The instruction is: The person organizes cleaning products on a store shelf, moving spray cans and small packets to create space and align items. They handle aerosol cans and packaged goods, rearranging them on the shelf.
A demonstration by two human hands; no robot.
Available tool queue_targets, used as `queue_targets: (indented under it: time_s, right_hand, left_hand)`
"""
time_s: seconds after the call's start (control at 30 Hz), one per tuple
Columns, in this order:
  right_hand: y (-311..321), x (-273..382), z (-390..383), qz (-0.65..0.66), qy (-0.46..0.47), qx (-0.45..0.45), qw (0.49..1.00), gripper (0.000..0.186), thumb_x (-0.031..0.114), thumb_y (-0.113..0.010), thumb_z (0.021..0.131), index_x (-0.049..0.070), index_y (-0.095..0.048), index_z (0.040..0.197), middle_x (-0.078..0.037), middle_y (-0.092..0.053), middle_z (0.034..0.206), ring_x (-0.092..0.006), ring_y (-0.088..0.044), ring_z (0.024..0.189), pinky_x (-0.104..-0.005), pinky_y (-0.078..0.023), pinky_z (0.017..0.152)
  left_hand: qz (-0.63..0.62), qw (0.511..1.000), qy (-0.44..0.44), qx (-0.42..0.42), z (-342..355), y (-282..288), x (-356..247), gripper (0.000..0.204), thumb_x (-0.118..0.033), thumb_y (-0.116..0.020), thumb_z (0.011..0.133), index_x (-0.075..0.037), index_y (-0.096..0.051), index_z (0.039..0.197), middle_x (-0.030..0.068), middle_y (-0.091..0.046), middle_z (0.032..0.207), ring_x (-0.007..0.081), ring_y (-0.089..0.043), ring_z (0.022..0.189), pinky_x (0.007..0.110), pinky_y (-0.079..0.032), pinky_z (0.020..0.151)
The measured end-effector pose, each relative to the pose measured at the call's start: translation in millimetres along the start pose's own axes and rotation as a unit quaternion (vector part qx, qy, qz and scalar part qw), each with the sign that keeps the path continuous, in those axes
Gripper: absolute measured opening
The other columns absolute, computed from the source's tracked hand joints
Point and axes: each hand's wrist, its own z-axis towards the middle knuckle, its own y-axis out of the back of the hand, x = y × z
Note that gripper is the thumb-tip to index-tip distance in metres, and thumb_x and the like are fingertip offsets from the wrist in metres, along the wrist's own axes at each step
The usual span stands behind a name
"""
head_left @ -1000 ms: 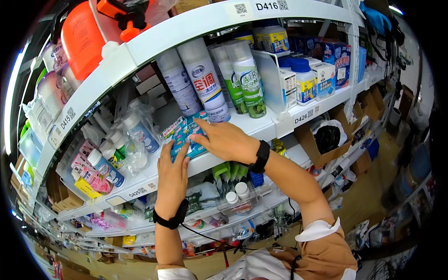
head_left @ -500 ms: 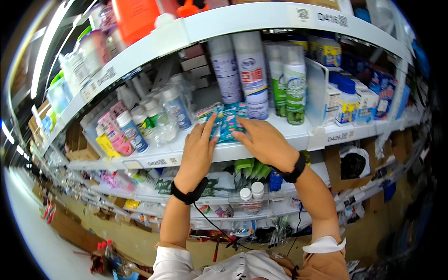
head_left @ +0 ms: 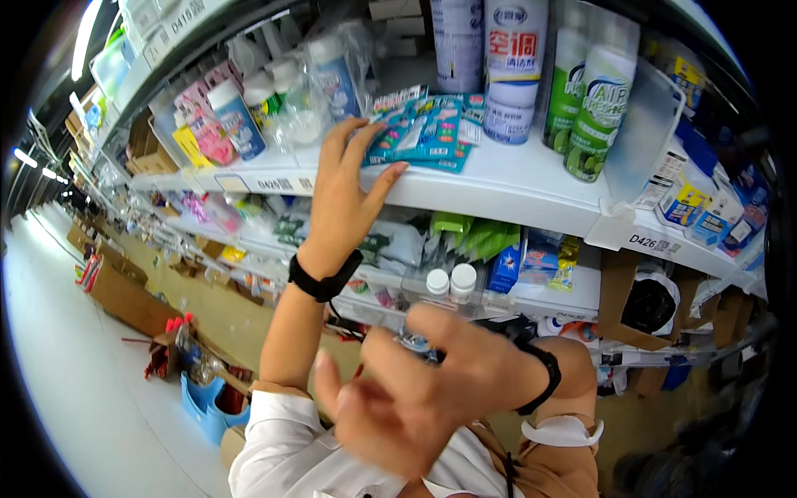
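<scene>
Several flat teal packets with colourful print lie in a loose, overlapping pile at the front of a white shelf. My left hand is at the pile's left edge, fingertips by the nearest packets. Its fingers are stretched out and the thumb stands apart, so it is open. Close to my chest, away from the shelf, is my right hand. It is smeared by motion with bent fingers. A small greyish-blue patch shows between them; I cannot tell whether it is held or lies behind.
Behind the packets stand a tall spray can and a green air freshener can. Blue-and-white bottles and a clear plastic wrap crowd the left. Below, another shelf holds white-capped bottles and green packs. An open carton sits lower right.
My right hand has left the packets and drawn back toward my chest. My left hand stays beside them. The packets now lie more spread out, and the view has shifted nearer the shelf.
</scene>
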Motion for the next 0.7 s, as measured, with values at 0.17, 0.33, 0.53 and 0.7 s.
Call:
queue_targets:
  time_s: [0.17,0.33,0.53,0.7]
  right_hand:
    - [3,16,2,0.016,0.022,-0.015,1.0,0.027,0.014,-0.061,0.089,0.008,-0.042,0.107,-0.003,-0.059,0.09,-0.0139,-0.054,0.098,-0.0301,-0.042,0.064]
    - [-10,18,-10,0.032,-0.094,-0.039,0.994,0.024,0.012,-0.072,0.081,0.01,-0.061,0.102,-0.004,-0.05,0.098,-0.0217,-0.057,0.088,-0.033,-0.045,0.059]
    - [-38,28,-71,0.179,-0.235,0.157,0.942,0.029,0.019,-0.075,0.083,0.008,-0.067,0.109,-0.007,-0.057,0.1,-0.0253,-0.062,0.08,-0.0344,-0.051,0.061]
    - [-98,104,-147,0.219,-0.406,0.376,0.804,0.025,0.015,-0.07,0.088,0.006,-0.065,0.111,-0.012,-0.063,0.105,-0.0317,-0.066,0.083,-0.0412,-0.055,0.07]
  left_hand:
    - [0.017,1.0,0.013,-0.016,-49,51,-24,0.042,-0.001,-0.07,0.087,0.0,-0.06,0.128,0.0195,-0.058,0.137,0.0354,-0.056,0.127,0.042,-0.042,0.108]
    - [-0.018,0.998,0.06,-0.013,-119,96,-26,0.029,-0.012,-0.057,0.099,0.005,-0.06,0.122,0.0236,-0.059,0.132,0.0356,-0.056,0.126,0.045,-0.041,0.108]
    - [-0.003,0.961,0.267,-0.075,-221,146,-1,0.019,-0.012,-0.053,0.102,0.003,-0.062,0.111,0.0191,-0.064,0.116,0.0285,-0.062,0.109,0.04,-0.046,0.099]
    - [0.057,0.945,0.32,-0.028,-281,176,42,0.02,0.0,-0.061,0.092,0.0,-0.064,0.112,0.0167,-0.066,0.112,0.0342,-0.064,0.1,0.04,-0.051,0.088]
